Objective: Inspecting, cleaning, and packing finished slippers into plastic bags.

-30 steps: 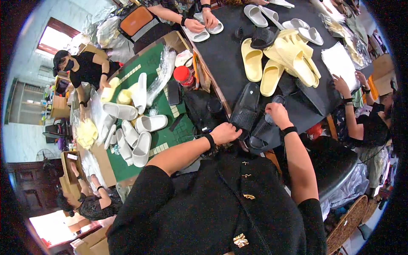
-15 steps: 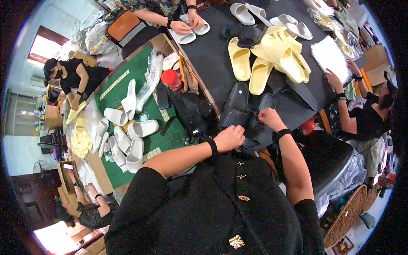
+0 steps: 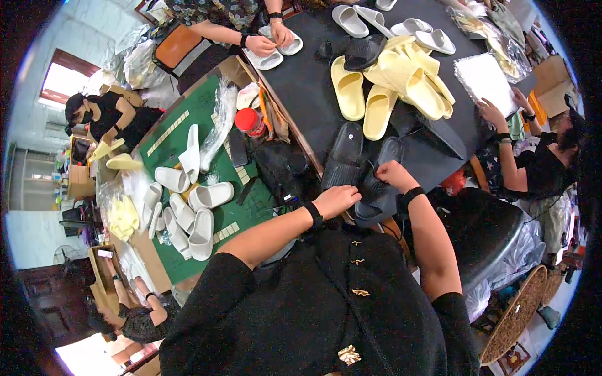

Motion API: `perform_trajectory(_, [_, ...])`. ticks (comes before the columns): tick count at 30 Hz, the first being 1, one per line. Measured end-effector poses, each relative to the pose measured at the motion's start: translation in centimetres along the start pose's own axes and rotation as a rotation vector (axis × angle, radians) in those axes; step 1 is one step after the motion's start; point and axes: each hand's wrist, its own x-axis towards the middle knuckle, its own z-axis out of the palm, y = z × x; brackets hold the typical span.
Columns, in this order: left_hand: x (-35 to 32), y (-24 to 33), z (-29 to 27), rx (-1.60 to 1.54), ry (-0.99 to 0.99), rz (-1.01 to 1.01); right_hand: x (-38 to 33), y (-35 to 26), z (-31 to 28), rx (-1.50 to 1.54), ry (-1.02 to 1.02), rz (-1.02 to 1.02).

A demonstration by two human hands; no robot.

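Since a second ago, the right hand (image 3: pixel 396 177) has slid down toward the wearer along the right-hand black open-toed slipper with a ribbed strap (image 3: pixel 392 149), and the left hand (image 3: pixel 337 202) has shifted right to the near end of the matching left-hand black slipper (image 3: pixel 346 149). Both slippers lie side by side, nearly parallel, on the near edge of the black tabletop (image 3: pixel 301 84). Fingers of the right hand are bunched over the strap area, but I cannot tell whether they pinch anything; the left hand is bent, its fingertips hidden, so its grip cannot be told either. Just beyond the pair sits a heap of pale yellow ribbed slippers (image 3: pixel 411 78). To the left, light grey slippers (image 3: pixel 200 235) and a red-lidded jar (image 3: pixel 249 121) stand on the green-topped table (image 3: pixel 260 203).
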Motion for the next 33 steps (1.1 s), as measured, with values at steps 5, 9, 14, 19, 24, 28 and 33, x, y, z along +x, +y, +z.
perform_trajectory(5, [0.3, 0.3, -0.8, -0.026, -0.030, -0.003, 0.2, -0.4, -0.9, 0.039, -0.043, 0.090])
perform_trajectory(9, [0.0, 0.2, -0.8, -0.025, -0.016, -0.013, -0.5, -1.1, -2.7, -0.021, 0.093, 0.067])
perform_trajectory(14, [-0.3, 0.6, -1.1, -0.045, -0.003, -0.038, -1.0, 0.4, -3.4, 0.119, 0.054, 0.058])
perform_trajectory(19, [0.1, 0.2, -1.3, -0.058, 0.093, -0.005, -1.6, 1.0, -3.7, 0.183, -0.038, 0.004])
perform_trajectory(24, [0.1, 0.6, -1.7, -0.087, 0.124, -0.049, -2.1, 2.9, -4.2, 0.269, 0.038, 0.039])
perform_trajectory(28, [-0.1, 0.4, -2.0, -0.102, 0.124, -0.080, -2.4, 2.4, -4.6, 0.304, 0.069, 0.002])
perform_trajectory(33, [-0.2, 0.7, -1.9, -0.115, 0.167, -0.079, -2.7, 1.8, -3.7, 0.248, 0.089, 0.031])
